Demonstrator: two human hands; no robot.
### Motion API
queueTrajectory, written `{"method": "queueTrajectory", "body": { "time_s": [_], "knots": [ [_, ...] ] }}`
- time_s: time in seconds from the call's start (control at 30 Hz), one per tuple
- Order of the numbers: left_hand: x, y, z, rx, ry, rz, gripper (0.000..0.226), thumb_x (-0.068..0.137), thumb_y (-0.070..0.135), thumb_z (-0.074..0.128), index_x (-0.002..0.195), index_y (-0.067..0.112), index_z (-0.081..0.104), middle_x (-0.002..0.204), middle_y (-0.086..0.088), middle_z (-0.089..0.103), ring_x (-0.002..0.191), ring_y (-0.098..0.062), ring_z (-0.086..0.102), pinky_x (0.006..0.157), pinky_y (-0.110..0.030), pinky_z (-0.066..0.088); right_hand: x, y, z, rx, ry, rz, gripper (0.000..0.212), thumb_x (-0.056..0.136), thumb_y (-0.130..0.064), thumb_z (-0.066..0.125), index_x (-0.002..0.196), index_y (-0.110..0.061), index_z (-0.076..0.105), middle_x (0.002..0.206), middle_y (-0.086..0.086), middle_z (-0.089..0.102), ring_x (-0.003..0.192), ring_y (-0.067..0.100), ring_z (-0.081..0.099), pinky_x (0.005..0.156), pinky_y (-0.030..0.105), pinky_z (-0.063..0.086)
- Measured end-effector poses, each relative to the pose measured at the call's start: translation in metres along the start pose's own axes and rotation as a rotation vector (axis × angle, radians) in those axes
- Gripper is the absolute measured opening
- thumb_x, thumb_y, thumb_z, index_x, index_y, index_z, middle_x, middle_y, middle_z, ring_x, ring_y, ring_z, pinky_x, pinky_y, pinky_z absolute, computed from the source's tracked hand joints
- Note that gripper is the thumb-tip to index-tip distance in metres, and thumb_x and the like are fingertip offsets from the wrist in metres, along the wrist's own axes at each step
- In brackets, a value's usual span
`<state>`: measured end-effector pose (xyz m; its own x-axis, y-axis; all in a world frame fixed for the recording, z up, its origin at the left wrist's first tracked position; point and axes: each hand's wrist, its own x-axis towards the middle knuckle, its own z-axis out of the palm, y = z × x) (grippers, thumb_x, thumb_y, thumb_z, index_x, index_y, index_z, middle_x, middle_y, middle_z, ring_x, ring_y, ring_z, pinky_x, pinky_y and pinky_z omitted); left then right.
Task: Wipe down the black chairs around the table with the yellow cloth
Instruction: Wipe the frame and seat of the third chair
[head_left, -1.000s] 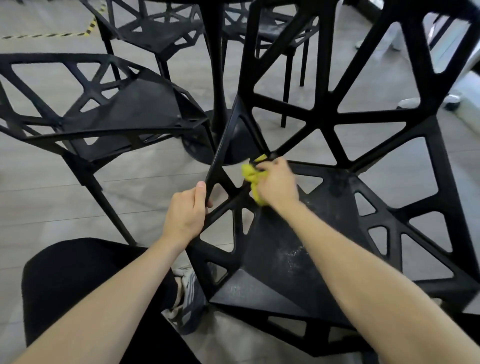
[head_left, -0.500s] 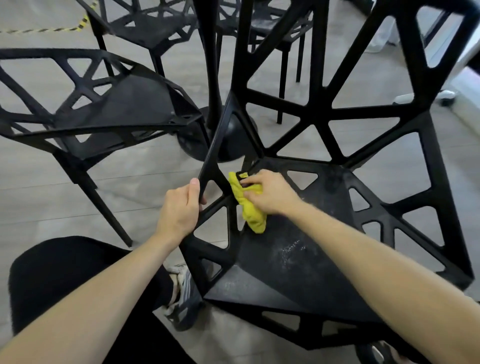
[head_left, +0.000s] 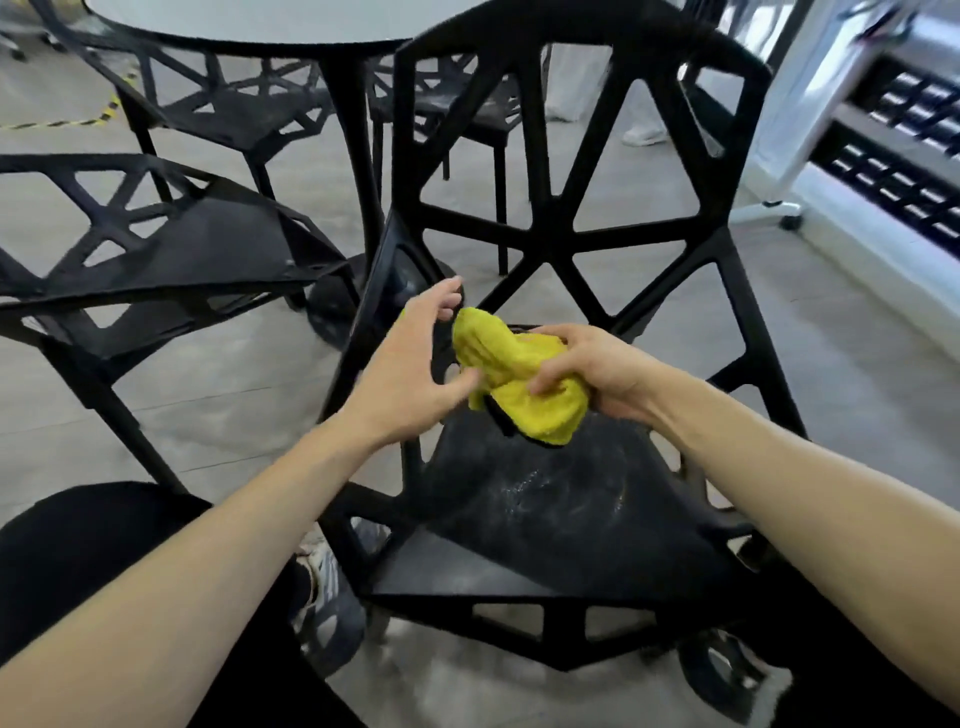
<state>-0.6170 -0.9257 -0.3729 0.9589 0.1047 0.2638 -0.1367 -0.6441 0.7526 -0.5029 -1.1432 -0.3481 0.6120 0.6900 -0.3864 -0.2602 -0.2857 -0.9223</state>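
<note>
Right now the yellow cloth (head_left: 519, 382) sits bunched in the air above the seat of the nearest black chair (head_left: 550, 499), not touching it as far as I can tell. My right hand (head_left: 597, 374) has it — fingers curled round the lower, thicker wad, thumb pressing into the fold. The bundle's long axis runs from that grip up and to the left, ending in a loose lobe that points toward my left hand (head_left: 410, 364).

That left hand is spread wide, fingers apart and holding nothing, with the thumb just at the cloth's near edge; whether it touches is hard to say through the blur. So the free end of the cloth lies to the right of the left fingers, just beside them, and the left hand is the nearer one to that loose lobe. I judge the step in hand to be regathering or refolding the cloth between both hands before wiping resumes; the left fingers would only need to close toward the right to catch the lobe.

Below, the seat shows pale dusty smears toward its middle, so this chair looks unfinished. Its open-lattice back (head_left: 561, 171) rises behind the hands. A second black chair (head_left: 171, 249) stands to the left, more lie beyond under the round table (head_left: 291, 23), and my shoe (head_left: 332, 587) shows by the seat's front corner.
</note>
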Motion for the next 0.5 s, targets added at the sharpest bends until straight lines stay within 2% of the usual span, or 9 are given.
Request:
{"method": "queueTrajectory", "body": {
  "time_s": [0.03,0.07,0.13,0.17,0.2,0.27,0.33,0.43,0.5],
  "knots": [
    [0.011,0.005,-0.002,-0.066,-0.105,-0.060,0.092,0.088,0.019,0.084,0.164,0.030,0.035,0.151,0.006,0.054,0.132,-0.009,0.059,0.109,-0.031,0.051,-0.003,0.000,-0.002,-0.019,0.018,-0.002,0.060,0.061,0.009,0.076,0.120,0.005,0.064,0.103,0.018,0.066,0.095,0.033,0.065,0.079,0.039,0.055],
    [0.022,0.008,-0.006,-0.102,-0.186,-0.089,0.085,0.086,0.018,0.083,0.160,0.034,0.043,0.144,0.008,0.061,0.121,-0.010,0.066,0.102,-0.036,0.058,-0.005,-0.001,-0.005,-0.034,0.040,-0.005,0.060,0.058,0.005,0.076,0.116,-0.002,0.064,0.104,0.019,0.065,0.095,0.032,0.064,0.077,0.039,0.054],
    [0.044,0.009,-0.012,-0.065,-0.255,-0.056,0.050,0.086,0.015,0.078,0.130,0.035,0.070,0.112,0.012,0.075,0.092,-0.011,0.073,0.083,-0.038,0.061,-0.006,-0.003,-0.012,-0.093,0.117,-0.032,0.066,0.056,-0.006,0.078,0.120,-0.012,0.064,0.110,0.016,0.067,0.096,0.027,0.067,0.076,0.038,0.056],
    [0.053,0.010,-0.011,-0.033,-0.247,-0.037,0.033,0.087,0.015,0.077,0.114,0.033,0.077,0.098,0.012,0.076,0.081,-0.010,0.071,0.076,-0.035,0.058,-0.004,-0.002,-0.018,-0.147,0.182,-0.055,0.065,0.059,-0.011,0.081,0.122,-0.016,0.066,0.114,0.013,0.069,0.098,0.024,0.069,0.079,0.038,0.058],
    [0.060,0.010,-0.007,-0.020,-0.224,-0.023,0.021,0.088,0.018,0.077,0.104,0.030,0.078,0.091,0.012,0.075,0.077,-0.009,0.070,0.073,-0.033,0.057,-0.003,-0.001,-0.023,-0.216,0.259,-0.080,0.059,0.066,-0.016,0.084,0.123,-0.021,0.068,0.117,0.009,0.072,0.101,0.022,0.071,0.083,0.038,0.059],
    [0.074,0.007,0.004,-0.004,-0.158,0.003,0.009,0.089,0.025,0.080,0.098,0.028,0.078,0.094,0.009,0.074,0.085,-0.012,0.071,0.080,-0.033,0.060,0.000,0.001,-0.039,-0.452,0.449,-0.132,0.041,0.084,-0.029,0.083,0.121,-0.028,0.066,0.111,-0.003,0.073,0.102,0.017,0.070,0.087,0.038,0.060],
    [0.090,0.001,0.011,0.022,-0.117,0.007,0.007,0.093,0.024,0.083,0.098,0.025,0.077,0.093,0.006,0.075,0.089,-0.016,0.072,0.086,-0.038,0.062,0.002,0.001,-0.057,-0.776,0.549,-0.227,0.028,0.095,-0.043,0.075,0.116,-0.028,0.063,0.097,-0.009,0.071,0.092,0.015,0.067,0.075,0.036,0.054],
    [0.119,-0.008,0.011,0.107,-0.101,0.041,0.009,0.095,0.019,0.082,0.096,0.023,0.073,0.090,0.008,0.074,0.087,-0.011,0.071,0.082,-0.036,0.060,0.012,-0.009,-0.085,-1.182,0.536,-0.416,0.017,0.104,-0.038,0.062,0.114,-0.024,0.066,0.091,-0.004,0.068,0.093,0.029,0.066,0.074,0.037,0.042],
    [0.137,-0.005,0.010,0.176,-0.054,0.092,0.017,0.096,0.015,0.079,0.096,0.028,0.068,0.087,0.012,0.070,0.081,-0.003,0.066,0.076,-0.031,0.054,0.025,-0.023,-0.100,-1.292,0.558,-0.489,0.018,0.106,-0.030,0.057,0.121,-0.024,0.065,0.097,0.005,0.071,0.098,0.035,0.065,0.077,0.041,0.044]
  ]
}}
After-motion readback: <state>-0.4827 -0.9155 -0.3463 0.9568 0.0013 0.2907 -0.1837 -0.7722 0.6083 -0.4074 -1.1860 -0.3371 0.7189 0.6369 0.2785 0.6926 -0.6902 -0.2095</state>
